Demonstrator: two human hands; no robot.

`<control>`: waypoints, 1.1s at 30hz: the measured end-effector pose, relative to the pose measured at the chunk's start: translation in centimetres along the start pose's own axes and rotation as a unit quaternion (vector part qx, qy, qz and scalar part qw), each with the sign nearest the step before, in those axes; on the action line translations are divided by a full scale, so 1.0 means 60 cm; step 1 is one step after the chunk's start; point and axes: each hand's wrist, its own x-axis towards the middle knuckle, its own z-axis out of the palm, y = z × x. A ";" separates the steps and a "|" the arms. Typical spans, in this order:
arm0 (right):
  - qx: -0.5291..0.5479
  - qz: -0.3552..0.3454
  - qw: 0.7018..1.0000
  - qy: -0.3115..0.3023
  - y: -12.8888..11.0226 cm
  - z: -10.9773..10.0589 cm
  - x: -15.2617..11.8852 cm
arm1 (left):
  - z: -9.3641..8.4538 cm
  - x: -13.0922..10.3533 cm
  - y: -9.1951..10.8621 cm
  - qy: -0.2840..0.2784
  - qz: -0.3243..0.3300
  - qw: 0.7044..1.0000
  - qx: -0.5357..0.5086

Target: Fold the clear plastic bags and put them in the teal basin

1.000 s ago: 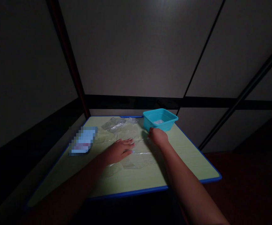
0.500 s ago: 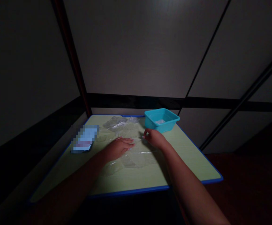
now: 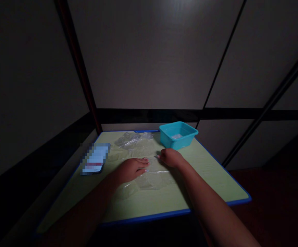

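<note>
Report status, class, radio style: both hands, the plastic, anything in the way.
Left hand flat on plastic. Right hand curled low over it, grip unclear. Plastic spread out, crumpled at far end. Tub just beyond right hand, close.

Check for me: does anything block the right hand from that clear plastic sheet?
Nothing visible does. The right hand is at the clear plastic sheet; whether it pinches it is unclear. The left hand lies on the sheet, and the turquoise basin stands beyond the right hand.

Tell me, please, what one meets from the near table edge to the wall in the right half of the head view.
Blue near edge of the table, right hand, turquoise plastic tub, black wall band.
</note>
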 end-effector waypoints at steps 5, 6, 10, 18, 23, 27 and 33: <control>0.070 0.016 0.993 0.090 0.000 -0.001 0.003 | -0.002 0.001 0.009 -0.012 -0.015 0.999 0.046; 0.110 0.002 0.988 0.110 -0.003 0.000 0.005 | -0.002 0.002 0.011 -0.005 -0.022 0.998 0.057; 0.385 -0.057 0.915 0.105 -0.024 0.010 0.014 | -0.002 0.006 0.019 0.039 -0.066 0.993 0.089; 0.604 -0.013 0.796 0.047 -0.040 0.011 0.016 | -0.003 0.003 0.014 0.007 -0.121 0.987 0.108; 0.600 -0.048 0.797 0.049 -0.031 0.007 0.014 | -0.002 0.001 0.009 0.012 -0.142 0.985 0.098; 0.373 -0.121 0.917 0.078 -0.032 0.012 0.004 | -0.003 -0.001 0.010 -0.012 -0.165 0.981 0.105; 0.061 -0.093 0.993 -0.029 -0.026 0.016 -0.011 | -0.002 -0.002 0.005 -0.045 -0.191 0.975 0.107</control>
